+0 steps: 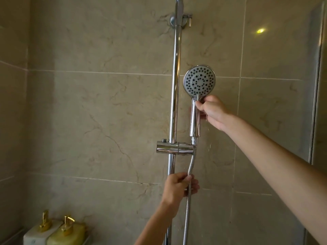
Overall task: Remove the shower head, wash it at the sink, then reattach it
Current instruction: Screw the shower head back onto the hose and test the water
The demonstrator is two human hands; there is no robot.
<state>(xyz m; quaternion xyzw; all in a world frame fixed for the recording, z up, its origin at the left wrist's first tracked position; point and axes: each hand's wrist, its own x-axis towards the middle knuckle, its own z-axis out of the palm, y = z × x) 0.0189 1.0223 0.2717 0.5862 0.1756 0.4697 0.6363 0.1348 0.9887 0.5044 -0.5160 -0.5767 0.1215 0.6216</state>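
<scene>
We noted the hand shower head [199, 80] upright, spray face towards us, just right of the chrome riser rail [175, 96]. Its chrome handle [195, 121] stood with the lower end at the slider bracket [174, 147]; whether it was fully seated in the bracket's cradle or just lifted clear we could not tell, as the joint was small and partly masked.

Right hand [213, 112]: fingers curled round the upper handle just under the head, thumb tip on the neck. A firm wrap, not a pinch.

Left hand [178, 186]: below the bracket, thumb and fingers closed round the metal hose [190, 163], which ran from the handle's base down out of view.

Water droplets showed on the tile [106, 112] beside the right wrist, so we judged the handle likely wet and slippery.

Our judgement of the step: freeing or seating the head at the bracket; the frame alone did not settle which. To do it well we advised:
- move the handle along the cradle's axis, not sideways, so the bracket does not twist on the rail;
- keep the left hand feeding hose slack so the hose neither drags nor kinks at the nut;
- keep the full wrap on the wet chrome.

Two gold-pump bottles [54, 230] stood at lower left, well apart.
</scene>
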